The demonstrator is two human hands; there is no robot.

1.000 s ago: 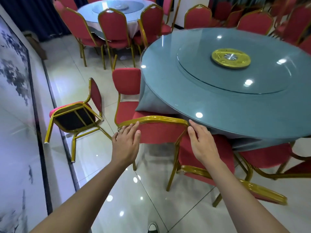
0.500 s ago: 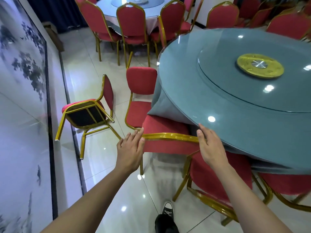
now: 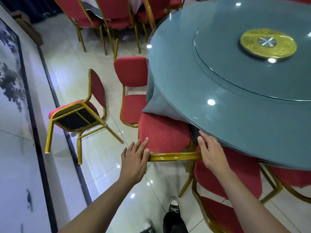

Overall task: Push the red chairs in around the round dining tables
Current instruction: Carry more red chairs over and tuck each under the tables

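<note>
Both hands rest on the gold top rail (image 3: 175, 156) of a red chair (image 3: 165, 134) at the near edge of the round worktop (image 3: 244, 106). The left hand (image 3: 134, 161) lies flat on the rail's left end, fingers straight and spread, the fingertips reaching over onto the red backrest pad. The right hand (image 3: 211, 153) lies on the rail's right end, fingers straight and pointing away, just beside the worktop's rim; whether its thumb hooks under the rail cannot be told. The chair's back is close against the worktop's edge, where the grey cloth (image 3: 156, 103) hangs down onto it.

A second chair (image 3: 133, 91) stands just beyond on the left, its seat partly under the cloth. A third chair (image 3: 80, 113) stands well apart by the left wall, tipped so the dark underside of its seat shows. More red chairs sit under the worktop's near right side and round a far table. A glass turntable with a gold hub (image 3: 267, 42) lies on the worktop. A black shoe (image 3: 174, 207) shows on the glossy tile floor (image 3: 104, 179).
</note>
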